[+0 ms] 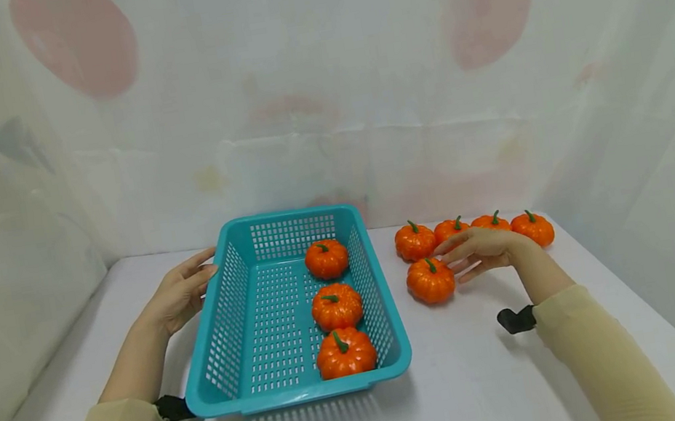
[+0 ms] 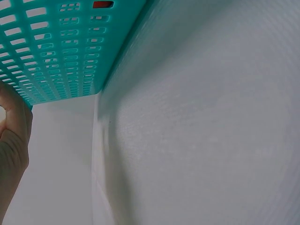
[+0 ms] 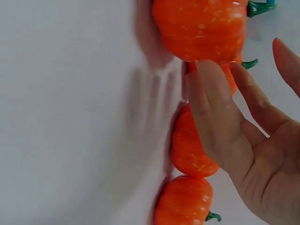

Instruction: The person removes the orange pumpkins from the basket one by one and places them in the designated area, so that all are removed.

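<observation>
The left hand (image 1: 181, 294) rests with straight fingers against the left wall of the teal basket (image 1: 224, 331), steadying it on the white counter (image 1: 470, 381). Three pumpkins (image 1: 336, 306) already sit in a row along the basket's right side. The right hand (image 1: 479, 249), fingers spread wide and holding nothing, hovers over the nearest loose pumpkin (image 1: 430, 281), with four more (image 1: 473, 227) lined up just behind. I judge this the reach for another pumpkin; the fingers need to close around it.
</observation>
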Demonstrator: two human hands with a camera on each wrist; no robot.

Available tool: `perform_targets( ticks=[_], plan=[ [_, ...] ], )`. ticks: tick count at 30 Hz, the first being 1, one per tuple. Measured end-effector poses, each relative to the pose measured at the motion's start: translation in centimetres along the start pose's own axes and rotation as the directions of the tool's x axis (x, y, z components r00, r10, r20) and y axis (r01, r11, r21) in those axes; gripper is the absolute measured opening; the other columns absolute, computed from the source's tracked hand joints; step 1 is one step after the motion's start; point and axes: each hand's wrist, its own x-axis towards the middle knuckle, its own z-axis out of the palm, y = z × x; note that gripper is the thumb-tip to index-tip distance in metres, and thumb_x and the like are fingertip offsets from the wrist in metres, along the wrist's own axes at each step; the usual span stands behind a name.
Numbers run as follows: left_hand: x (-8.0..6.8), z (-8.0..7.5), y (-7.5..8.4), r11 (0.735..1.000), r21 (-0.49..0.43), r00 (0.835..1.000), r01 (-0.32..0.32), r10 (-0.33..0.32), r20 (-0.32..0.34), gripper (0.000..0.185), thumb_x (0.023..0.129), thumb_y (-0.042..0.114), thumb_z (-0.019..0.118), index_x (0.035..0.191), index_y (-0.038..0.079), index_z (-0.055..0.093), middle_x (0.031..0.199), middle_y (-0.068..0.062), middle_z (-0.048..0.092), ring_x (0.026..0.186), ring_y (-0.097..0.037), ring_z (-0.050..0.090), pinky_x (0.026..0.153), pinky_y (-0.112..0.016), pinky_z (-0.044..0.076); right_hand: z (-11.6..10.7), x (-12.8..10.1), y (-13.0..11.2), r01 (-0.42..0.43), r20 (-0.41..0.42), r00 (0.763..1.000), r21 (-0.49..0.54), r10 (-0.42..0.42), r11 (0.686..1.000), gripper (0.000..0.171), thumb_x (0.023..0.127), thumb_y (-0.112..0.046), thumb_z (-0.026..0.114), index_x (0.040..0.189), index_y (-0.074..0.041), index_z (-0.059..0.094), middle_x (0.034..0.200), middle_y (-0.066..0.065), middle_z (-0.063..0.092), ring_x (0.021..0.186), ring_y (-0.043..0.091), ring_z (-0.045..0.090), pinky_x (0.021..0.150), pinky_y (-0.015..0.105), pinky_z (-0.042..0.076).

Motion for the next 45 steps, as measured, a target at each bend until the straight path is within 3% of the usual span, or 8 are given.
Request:
perform_targets(
  ticks=[8, 12, 17, 20, 29, 34, 41, 45],
  plan=[
    [0.1, -0.1, -0.1, 1.000, -0.001, 1.000, 0.001, -0.001, -0.002, 0.070, 0.103, 0.021, 0.053, 0.159, 0.006, 0.013, 0.109, 0.006, 0.061, 0.087, -0.004, 0.068, 0.075, -0.023, 0.059, -0.1, -1.4, -2.1, 0.038, -0.020, 0.999, -0.101, -0.040, 0.994, 0.054, 0.099, -0.022, 0.059, 0.145, 0.001, 0.043, 0.114, -0.002, 0.065, 0.100, 0.020, 0.066, 0.093, 0.042, 0.059],
    [0.1, -0.1, -0.1, 1.000, 0.002, 1.000, 0.000, 0.000, -0.003, 0.071, 0.103, 0.021, 0.053, 0.159, 0.006, 0.013, 0.109, 0.006, 0.061, 0.088, -0.004, 0.068, 0.075, -0.023, 0.059, 0.0, -1.7, -3.1, 0.065, -0.004, 0.998, -0.145, -0.067, 0.987, 0.056, 0.098, -0.023, 0.061, 0.145, 0.001, 0.042, 0.132, 0.010, 0.057, 0.098, 0.017, 0.065, 0.095, 0.043, 0.057],
    [0.0, 0.0, -0.1, 1.000, -0.014, 1.000, 0.001, -0.001, -0.003, 0.071, 0.103, 0.020, 0.053, 0.159, 0.006, 0.013, 0.108, 0.005, 0.061, 0.086, -0.004, 0.068, 0.074, -0.022, 0.060, 0.6, -2.2, -4.4, 0.116, 0.016, 0.993, -0.181, -0.115, 0.977, 0.059, 0.098, -0.023, 0.060, 0.147, 0.001, 0.037, 0.154, 0.024, 0.036, 0.123, 0.033, 0.056, 0.100, 0.047, 0.055],
    [0.0, 0.0, -0.1, 1.000, -0.014, 1.000, 0.001, -0.001, -0.004, 0.071, 0.102, 0.020, 0.054, 0.159, 0.006, 0.013, 0.108, 0.005, 0.061, 0.086, -0.004, 0.068, 0.073, -0.023, 0.060, 1.2, -2.5, -5.2, 0.144, 0.016, 0.990, -0.197, -0.144, 0.970, 0.058, 0.097, -0.022, 0.061, 0.147, -0.001, 0.040, 0.155, 0.024, 0.035, 0.130, 0.037, 0.051, 0.099, 0.046, 0.055],
    [0.0, 0.0, -0.1, 1.000, -0.014, 1.000, 0.004, -0.004, -0.008, 0.070, 0.102, 0.021, 0.054, 0.158, 0.006, 0.015, 0.107, 0.005, 0.062, 0.084, -0.004, 0.069, 0.073, -0.023, 0.059, 4.2, -3.4, -7.2, 0.214, 0.029, 0.977, -0.238, -0.213, 0.947, 0.045, 0.094, -0.028, 0.066, 0.136, -0.016, 0.054, 0.148, 0.015, 0.049, 0.123, 0.033, 0.060, 0.099, 0.044, 0.056],
    [0.1, 0.0, -0.1, 1.000, -0.021, 1.000, 0.004, -0.004, -0.006, 0.069, 0.102, 0.020, 0.054, 0.158, 0.006, 0.015, 0.107, 0.004, 0.061, 0.084, -0.004, 0.068, 0.072, -0.023, 0.059, 5.8, -3.4, -8.4, 0.285, 0.088, 0.958, -0.234, -0.271, 0.930, 0.045, 0.096, -0.024, 0.064, 0.138, -0.014, 0.053, 0.144, 0.014, 0.053, 0.123, 0.027, 0.060, 0.099, 0.047, 0.055],
    [0.1, -0.1, -0.2, 1.000, -0.016, 1.000, 0.002, -0.002, -0.005, 0.070, 0.102, 0.020, 0.054, 0.158, 0.006, 0.015, 0.108, 0.005, 0.061, 0.085, -0.004, 0.068, 0.072, -0.022, 0.059, 8.1, -3.0, -9.6, 0.370, 0.185, 0.924, -0.203, -0.336, 0.907, 0.047, 0.096, -0.016, 0.063, 0.141, -0.009, 0.051, 0.145, 0.018, 0.053, 0.124, 0.031, 0.060, 0.096, 0.044, 0.057],
    [0.1, 0.0, -0.2, 1.000, -0.009, 1.000, -0.001, 0.001, -0.006, 0.070, 0.103, 0.020, 0.053, 0.158, 0.006, 0.014, 0.107, 0.005, 0.061, 0.085, -0.004, 0.068, 0.072, -0.023, 0.060, 9.6, -3.0, -10.2, 0.402, 0.237, 0.905, -0.207, -0.353, 0.892, 0.044, 0.095, -0.017, 0.065, 0.138, -0.012, 0.054, 0.142, 0.014, 0.056, 0.127, 0.035, 0.058, 0.097, 0.044, 0.056]
  ],
)
